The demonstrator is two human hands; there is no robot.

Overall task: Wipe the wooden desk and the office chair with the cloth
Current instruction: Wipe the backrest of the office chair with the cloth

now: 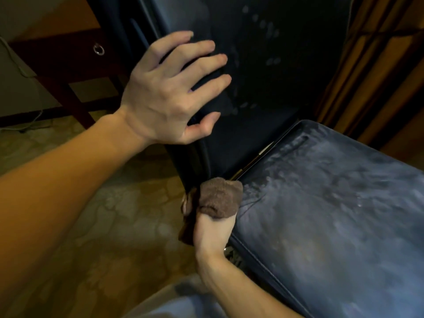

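Brown cloth (220, 197) gripped by right hand (212, 230); left hand (169, 92) splayed on chair (321, 203).

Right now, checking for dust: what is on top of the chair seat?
A pale dusty film with smear marks covers the seat. The cloth, gripped by the right hand, sits at its rear corner; the patch beneath it is hidden.

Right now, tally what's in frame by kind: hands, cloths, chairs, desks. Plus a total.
Hands: 2 (left hand flat on the backrest, right hand gripping the rag)
Brown cloth: 1
Office chair: 1
Wooden desk: 1
Total: 5
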